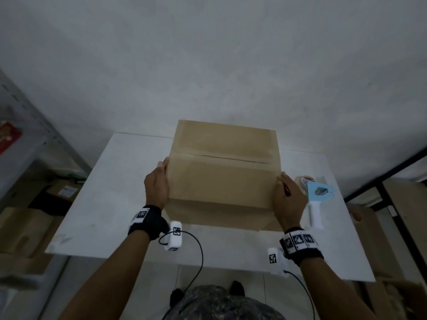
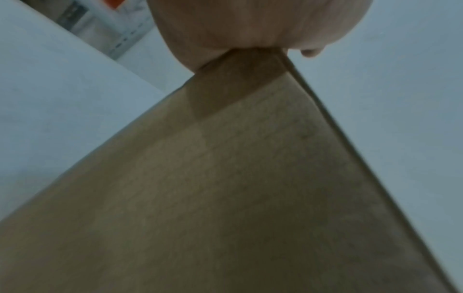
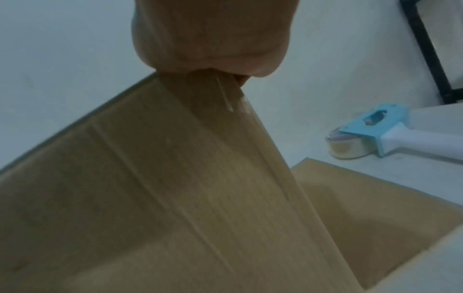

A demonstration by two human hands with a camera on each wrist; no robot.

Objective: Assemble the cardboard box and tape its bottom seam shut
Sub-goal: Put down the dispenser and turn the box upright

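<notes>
While the cardboard box [image 1: 223,172] is standing on the white tabletop [image 1: 111,181] with its closed flaps facing up, the left hand [image 1: 156,184] is pressing flat against the box's left side and the right hand [image 1: 288,199] is pressing against its right side. Both hands are lying with fingers extended along the cardboard, not curled round any edge; the left thumb tip [image 1: 165,161] is reaching the top rim. A centre seam [image 1: 221,158] is running left to right across the upper face, where a glossy strip of clear tape [image 3: 233,103] is showing at the right end under the right hand. In the right wrist view an open flap [image 3: 363,214] is spreading on the tabletop beside the box's lower part. Just right of the box, a tape dispenser [image 1: 320,192] with a blue head and white handle is lying on the tabletop, apart from the right hand. At the far left, metal shelving [image 1: 27,125] is standing beside stacked cartons [image 1: 25,229] on the floor.
</notes>
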